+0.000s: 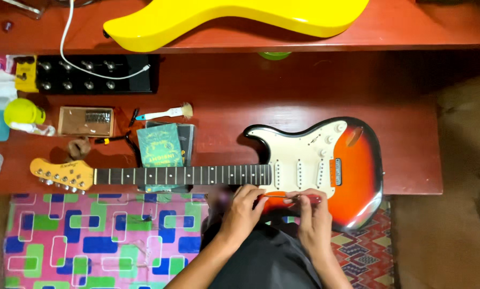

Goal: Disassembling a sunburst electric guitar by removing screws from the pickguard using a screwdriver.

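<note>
A sunburst electric guitar with a white pickguard (352, 166) lies flat on the red wooden desk (261, 96) — left hand (244, 210) and right hand (312, 214) pinch a thin screwdriver (291, 197) at its near edge.

Yellow guitar body (234, 18) is lying on the upper shelf of the red-brown surface (250, 91), a white cable (71, 53) trailing down from it onto a black pedal board (87, 74) with rows of metal knobs. A small yellow box (24, 72) is sitting at the board's left end. Below, a yellow-capped bottle (23, 114) is lying beside a brown tray (85, 121). A small white-handled brush (165, 113) is resting nearby, a green booklet (160, 145) lying on dark packets. A pink, blue and green patterned cloth (100, 235) is covering the floor at lower left.
</note>
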